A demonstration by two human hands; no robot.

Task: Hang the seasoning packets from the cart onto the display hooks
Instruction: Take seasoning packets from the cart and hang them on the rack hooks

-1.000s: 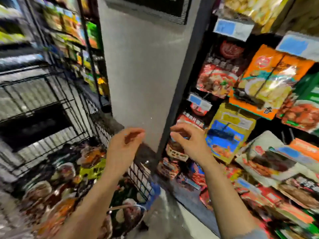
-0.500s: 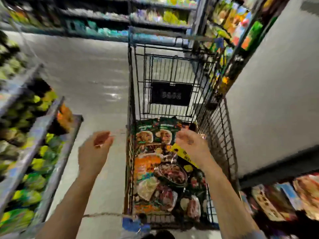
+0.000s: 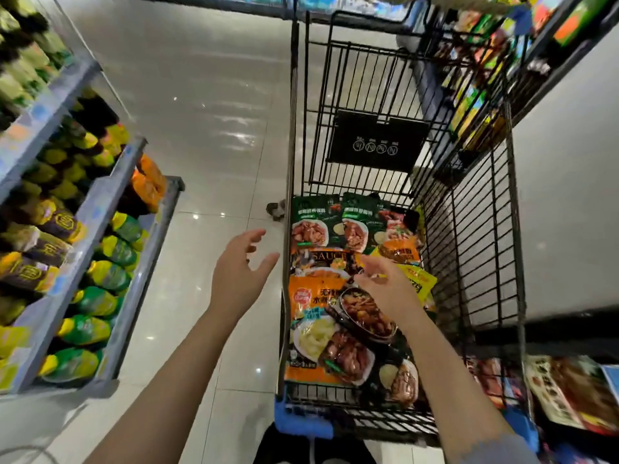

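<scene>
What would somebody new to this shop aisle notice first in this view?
Probably the black wire cart in the middle, its floor heaped with bright orange and green seasoning packets. Next, the two bare arms reaching forward: the right hand is over the packets with its fingers spread, and the left hand is open above the glossy floor beside the cart. On the left, shelves hold yellow and green bags.

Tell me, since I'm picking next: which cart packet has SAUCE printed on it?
The dark packet just beyond the right hand, between the two green packets and the orange one; only it shows that word.
</scene>
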